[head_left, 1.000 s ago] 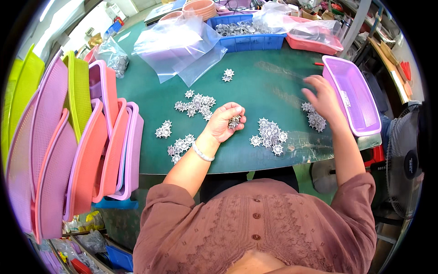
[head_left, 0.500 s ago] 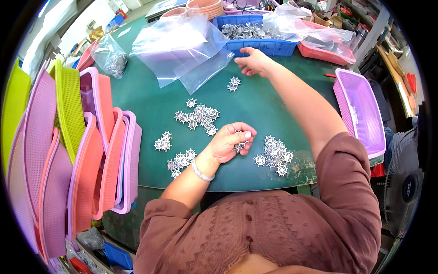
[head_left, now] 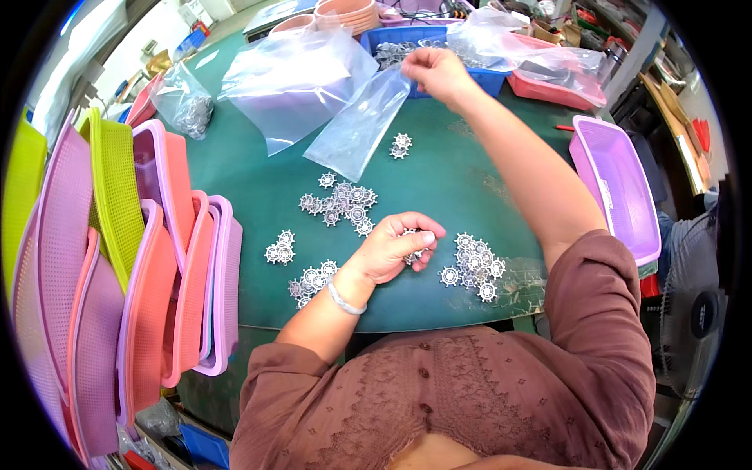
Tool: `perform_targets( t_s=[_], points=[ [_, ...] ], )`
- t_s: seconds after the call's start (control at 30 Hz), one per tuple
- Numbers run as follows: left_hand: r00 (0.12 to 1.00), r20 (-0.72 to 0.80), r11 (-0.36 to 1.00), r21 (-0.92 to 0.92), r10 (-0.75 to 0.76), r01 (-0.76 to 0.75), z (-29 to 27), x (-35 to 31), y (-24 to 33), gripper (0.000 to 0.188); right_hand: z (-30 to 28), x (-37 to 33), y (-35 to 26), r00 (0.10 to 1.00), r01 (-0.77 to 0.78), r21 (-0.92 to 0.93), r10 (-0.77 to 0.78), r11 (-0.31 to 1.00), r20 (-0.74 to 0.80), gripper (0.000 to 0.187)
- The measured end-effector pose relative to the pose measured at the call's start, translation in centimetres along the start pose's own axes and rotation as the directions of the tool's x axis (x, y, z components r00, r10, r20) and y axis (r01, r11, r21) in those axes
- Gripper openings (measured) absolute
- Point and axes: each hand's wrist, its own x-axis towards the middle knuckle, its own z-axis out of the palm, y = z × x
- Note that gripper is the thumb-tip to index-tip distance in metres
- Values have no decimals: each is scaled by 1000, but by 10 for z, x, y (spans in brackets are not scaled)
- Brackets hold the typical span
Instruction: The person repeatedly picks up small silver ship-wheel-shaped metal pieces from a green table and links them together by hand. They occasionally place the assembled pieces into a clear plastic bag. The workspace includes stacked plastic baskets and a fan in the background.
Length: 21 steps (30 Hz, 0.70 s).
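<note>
Curled fingers of my left hand [head_left: 381,251] hold silver ship's-wheel charms [head_left: 411,255] near the table's front; how many is hidden. My right hand [head_left: 440,74] reaches far forward and pinches the upper corner of a clear plastic bag [head_left: 362,129], which hangs slantwise to the table. More silver wheel charms lie in a middle cluster [head_left: 345,205], a right pile [head_left: 475,265], a lower-left pile [head_left: 315,279] partly behind my left wrist, and a small left group [head_left: 280,247]. A little stack of charms [head_left: 400,146] lies below the right hand.
Behind the right hand is a blue bin [head_left: 492,81] of metal pieces, beside a pink tray [head_left: 556,92] under plastic. More clear bags [head_left: 274,102] cover a pale container. A purple basket [head_left: 619,196] sits at right, nested baskets [head_left: 141,258] at left, a fan [head_left: 693,313] lower right.
My right hand has moved up and closed on the plastic bag, lifting its corner and swinging it away from the other bags. My left hand stays nearly still with its charms.
</note>
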Motion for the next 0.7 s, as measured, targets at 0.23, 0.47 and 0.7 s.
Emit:
perform_targets(
  t_s=[0.23,0.47,0.7],
  points=[
    [989,60,985,94,136,-141,33,-21,29,13,-77,-73,-88,807,590,-252,-546,767,227,4],
    [885,120,806,373,450,-461,111,0,112,16,-77,-156,-92,613,785,-491,-583,377,533,12],
    [950,-93,282,959,297,6,98,49,118,15,-65,-174,-73,501,843,-467,-706,267,500,15]
  ],
)
